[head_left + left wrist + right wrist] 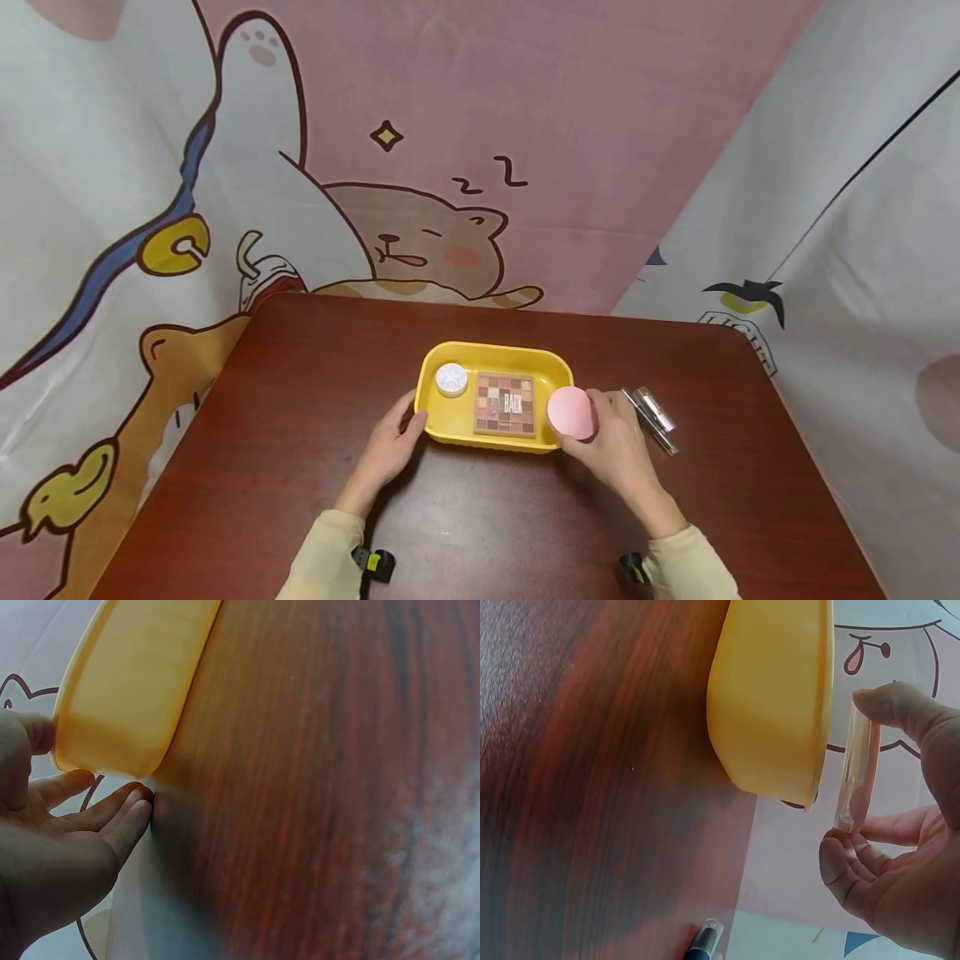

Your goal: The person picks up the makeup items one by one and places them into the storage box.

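A yellow tray (452,429) sits on the table with a small white round case (452,379) with a star pattern and an eyeshadow palette (504,404) marked "BACK" inside. My left hand (392,442) holds the tray's left end, thumb at the rim and fingers along the outer wall (124,697). At the other end, my right hand (617,437) pinches a round pink compact (572,413) by its edge between thumb and fingers. In the right wrist view this compact (859,765) shows a clear side, held upright beside the rim of the tray (772,697).
Right of my right hand lie slim makeup tubes (652,421), one with a clear pinkish body (655,408). The dark red-brown table (315,367) ends at a cartoon-printed curtain (570,125) behind and at both sides.
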### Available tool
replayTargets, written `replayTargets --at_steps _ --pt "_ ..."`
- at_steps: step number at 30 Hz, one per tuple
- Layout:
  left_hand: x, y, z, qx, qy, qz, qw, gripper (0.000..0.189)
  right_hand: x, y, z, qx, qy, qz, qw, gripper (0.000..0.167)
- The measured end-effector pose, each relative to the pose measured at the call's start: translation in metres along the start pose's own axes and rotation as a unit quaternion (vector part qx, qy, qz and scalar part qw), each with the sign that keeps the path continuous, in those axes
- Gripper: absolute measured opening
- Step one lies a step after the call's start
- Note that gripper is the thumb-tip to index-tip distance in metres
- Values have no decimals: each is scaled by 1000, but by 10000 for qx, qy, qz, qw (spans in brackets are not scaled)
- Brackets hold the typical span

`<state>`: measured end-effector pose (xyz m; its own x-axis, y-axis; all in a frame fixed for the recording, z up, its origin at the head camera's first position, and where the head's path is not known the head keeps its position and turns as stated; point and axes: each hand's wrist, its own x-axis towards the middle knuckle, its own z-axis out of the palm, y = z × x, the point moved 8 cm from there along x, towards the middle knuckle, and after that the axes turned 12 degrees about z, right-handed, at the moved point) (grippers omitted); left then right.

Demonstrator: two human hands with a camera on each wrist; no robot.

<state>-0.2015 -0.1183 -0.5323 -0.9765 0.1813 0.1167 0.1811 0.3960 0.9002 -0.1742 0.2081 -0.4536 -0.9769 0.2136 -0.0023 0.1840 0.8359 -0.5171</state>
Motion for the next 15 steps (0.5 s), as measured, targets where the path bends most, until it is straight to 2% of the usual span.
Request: replayTargets --at_steps 5,15 --pt "0 1 0 21 0 11 10000 50 0 -3 6 -28 -79 38 10000 78" --pt "-1 1 1 -10 33 33 10000 49 -2 -13 15 23 18 -229 9997 78"
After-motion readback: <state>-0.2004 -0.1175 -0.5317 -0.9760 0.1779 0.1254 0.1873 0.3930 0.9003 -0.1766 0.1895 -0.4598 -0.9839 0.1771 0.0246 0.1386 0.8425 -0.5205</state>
